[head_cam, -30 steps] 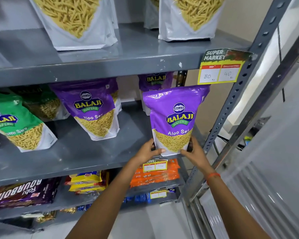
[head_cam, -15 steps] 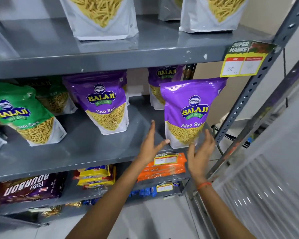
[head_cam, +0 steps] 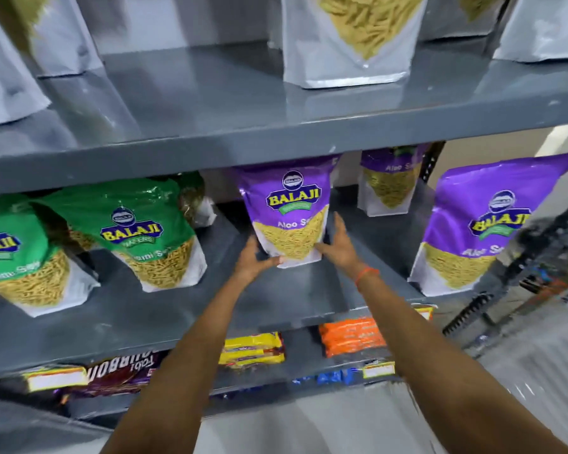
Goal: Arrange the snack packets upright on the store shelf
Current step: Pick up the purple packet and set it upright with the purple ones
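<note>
A purple Aloo Sev packet (head_cam: 291, 211) stands upright in the middle of the grey middle shelf (head_cam: 276, 296). My left hand (head_cam: 254, 260) grips its lower left corner and my right hand (head_cam: 340, 244) presses its lower right side. To the right, near the shelf's front edge, another purple packet (head_cam: 479, 231) stands upright with no hand on it. A third purple packet (head_cam: 387, 181) stands at the back. Two green packets (head_cam: 148, 231) (head_cam: 20, 257) lean on the left.
White sev pouches (head_cam: 348, 40) stand on the upper shelf (head_cam: 276, 126). Below are yellow (head_cam: 251, 348) and orange (head_cam: 351, 335) packs and a brown Bourbon pack (head_cam: 118, 375). A dark metal upright (head_cam: 492, 303) bounds the shelf's right end.
Both hands let go of the right-hand purple packet, which stays upright, and moved left onto the middle purple packet. The camera swung left and closer.
</note>
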A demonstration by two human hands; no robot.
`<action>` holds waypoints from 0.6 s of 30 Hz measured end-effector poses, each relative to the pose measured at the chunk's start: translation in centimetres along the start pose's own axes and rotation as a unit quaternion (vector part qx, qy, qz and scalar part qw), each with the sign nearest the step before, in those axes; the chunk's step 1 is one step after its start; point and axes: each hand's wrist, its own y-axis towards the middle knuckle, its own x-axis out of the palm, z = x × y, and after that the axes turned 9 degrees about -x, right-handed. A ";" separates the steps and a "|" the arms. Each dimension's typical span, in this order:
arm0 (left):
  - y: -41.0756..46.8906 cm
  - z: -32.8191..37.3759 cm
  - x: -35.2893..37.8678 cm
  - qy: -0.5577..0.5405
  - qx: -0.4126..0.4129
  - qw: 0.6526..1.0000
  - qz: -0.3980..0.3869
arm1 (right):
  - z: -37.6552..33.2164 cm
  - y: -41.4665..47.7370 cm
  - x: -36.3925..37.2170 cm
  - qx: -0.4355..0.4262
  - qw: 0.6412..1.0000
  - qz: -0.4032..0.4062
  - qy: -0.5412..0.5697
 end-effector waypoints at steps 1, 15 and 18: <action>0.5 -0.2 0.0 -0.009 -0.016 0.999 -0.027 | 0.3 0.4 -0.3 0.005 0.999 -0.040 0.018; -8.7 -2.2 3.6 -0.011 -0.025 0.996 -0.085 | 2.9 -10.3 -5.3 0.010 0.995 -0.101 0.005; -9.6 -1.7 4.1 0.002 -0.034 0.997 -0.076 | 2.6 -11.0 -5.4 0.009 0.995 -0.096 0.017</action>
